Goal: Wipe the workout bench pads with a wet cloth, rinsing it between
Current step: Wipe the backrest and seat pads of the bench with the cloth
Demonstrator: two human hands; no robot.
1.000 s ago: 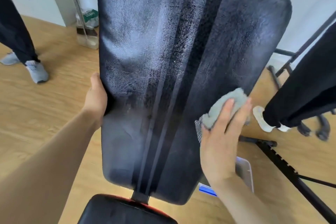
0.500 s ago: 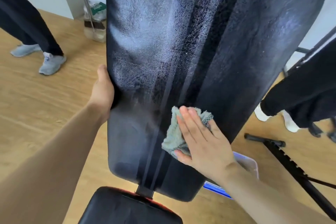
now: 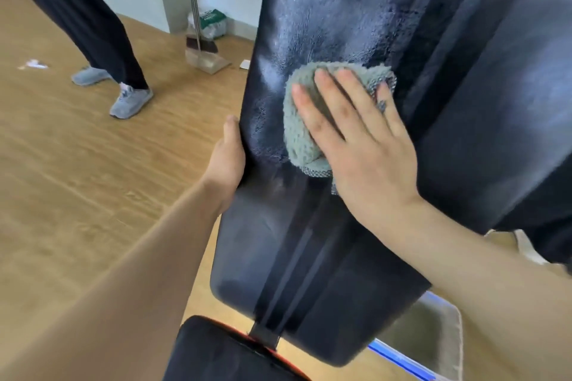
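The black back pad (image 3: pixel 448 108) of the workout bench slopes up in front of me, with wet smears across its upper left. A grey-green cloth (image 3: pixel 301 130) lies bunched on the pad's left half. My right hand (image 3: pixel 362 145) presses flat on the cloth, fingers spread and pointing up-left. My left hand (image 3: pixel 227 155) grips the pad's left edge, thumb on the front face. The black seat pad (image 3: pixel 216 353) shows at the bottom.
A clear plastic tub with a blue rim (image 3: pixel 430 346) sits on the wooden floor under the pad's lower right. A person in dark trousers and grey shoes (image 3: pixel 130 100) stands at the left. A broom and dustpan (image 3: pixel 201 43) lean by the wall.
My right hand has slid the cloth from the pad's right edge across to its upper left. My left hand keeps its grip on the left edge. The view has shifted right.
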